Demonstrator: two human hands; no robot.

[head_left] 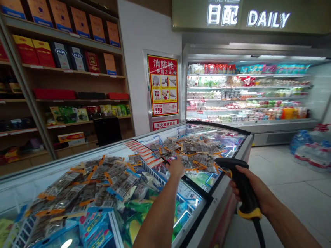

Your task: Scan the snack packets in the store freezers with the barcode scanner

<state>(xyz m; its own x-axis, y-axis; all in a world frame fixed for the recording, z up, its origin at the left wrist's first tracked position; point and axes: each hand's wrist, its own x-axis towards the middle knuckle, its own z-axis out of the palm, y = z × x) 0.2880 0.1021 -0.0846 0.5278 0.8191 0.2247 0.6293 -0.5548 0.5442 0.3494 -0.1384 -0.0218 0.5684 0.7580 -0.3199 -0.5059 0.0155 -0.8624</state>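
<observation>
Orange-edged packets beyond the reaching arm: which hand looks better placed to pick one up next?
Probably the left hand: it is stretched out close to the orange-edged packets, while the right hand is occupied, gripping the barcode scanner.

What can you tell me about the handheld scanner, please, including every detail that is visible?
The scanner looks like matte black plastic, with a broad, flattish head on a thick handle and a yellow band at the handle's base. A black cable runs down from there out of the picture. The right hand grips the handle, fingers wrapped around it. It is held roughly upright, head on top, beside the freezer. The fingers partly hide its front, and no beam can be seen.
</observation>
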